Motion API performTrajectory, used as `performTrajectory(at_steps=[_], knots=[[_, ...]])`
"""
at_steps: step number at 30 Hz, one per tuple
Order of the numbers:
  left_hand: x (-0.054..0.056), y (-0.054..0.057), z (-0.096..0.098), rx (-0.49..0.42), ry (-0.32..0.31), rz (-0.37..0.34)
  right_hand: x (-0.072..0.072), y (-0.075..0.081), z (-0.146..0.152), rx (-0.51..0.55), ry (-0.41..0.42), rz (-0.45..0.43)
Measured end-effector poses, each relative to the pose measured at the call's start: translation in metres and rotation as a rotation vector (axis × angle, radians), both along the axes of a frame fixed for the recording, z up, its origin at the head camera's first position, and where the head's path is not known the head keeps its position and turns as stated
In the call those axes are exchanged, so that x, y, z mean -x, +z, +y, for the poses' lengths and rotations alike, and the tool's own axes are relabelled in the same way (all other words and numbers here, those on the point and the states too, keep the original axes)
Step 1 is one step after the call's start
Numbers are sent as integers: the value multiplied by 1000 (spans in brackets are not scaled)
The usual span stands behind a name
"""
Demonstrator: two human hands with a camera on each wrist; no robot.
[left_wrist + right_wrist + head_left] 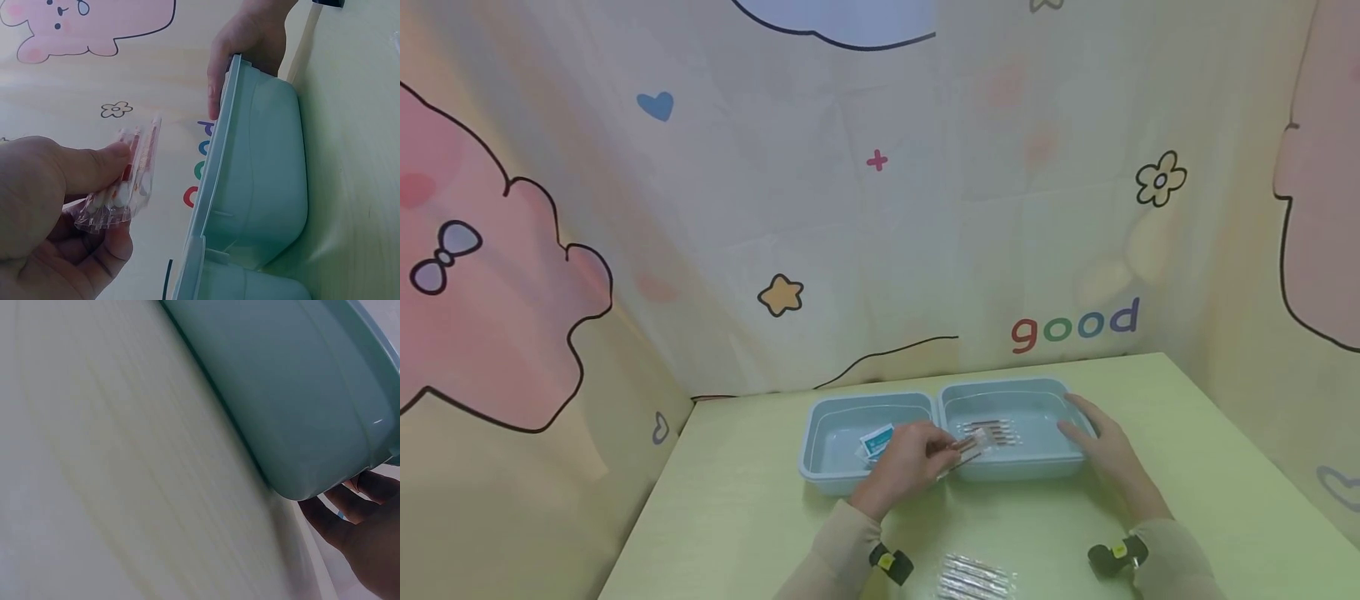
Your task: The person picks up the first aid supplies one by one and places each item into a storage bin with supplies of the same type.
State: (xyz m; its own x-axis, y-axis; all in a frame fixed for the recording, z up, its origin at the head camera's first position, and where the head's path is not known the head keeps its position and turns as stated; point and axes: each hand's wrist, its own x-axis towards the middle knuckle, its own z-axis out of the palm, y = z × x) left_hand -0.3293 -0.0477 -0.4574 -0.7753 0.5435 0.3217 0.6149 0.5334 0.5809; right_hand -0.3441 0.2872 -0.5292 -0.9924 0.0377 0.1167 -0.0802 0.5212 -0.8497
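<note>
My left hand (910, 458) pinches a clear plastic packet of cotton swabs (125, 181) between thumb and fingers. White tips and reddish-brown shafts show through the wrap. In the head view the packet overlaps the front rim of the right light-blue plastic bin (1022, 471). More packaged swabs (1000, 431) lie in a row inside that bin. My right hand (1105, 442) grips the bin's right end, thumb over the rim; in the right wrist view its fingers (350, 503) lie against the outer end wall.
A second light-blue bin (827, 479) stands close against the left side of the first, holding small blue-and-white sachets (877, 442). Another row of packaged swabs (974, 577) lies on the pale green table (730, 508) near the front. A printed curtain (880, 250) hangs behind the table.
</note>
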Motion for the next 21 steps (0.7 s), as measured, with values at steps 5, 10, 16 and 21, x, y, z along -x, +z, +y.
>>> performTrajectory(at_steps=[5,10,16,21], knots=[[2,1,2,7,34,-17,1,0,1,5,-1,-6],[5,3,3,7,38,-14,0,1,0,10,1,-15],[8,4,5,4,42,-46,0,1,0,9,-2,-12],[10,4,9,2,51,-63,0,1,0,5,0,-18]])
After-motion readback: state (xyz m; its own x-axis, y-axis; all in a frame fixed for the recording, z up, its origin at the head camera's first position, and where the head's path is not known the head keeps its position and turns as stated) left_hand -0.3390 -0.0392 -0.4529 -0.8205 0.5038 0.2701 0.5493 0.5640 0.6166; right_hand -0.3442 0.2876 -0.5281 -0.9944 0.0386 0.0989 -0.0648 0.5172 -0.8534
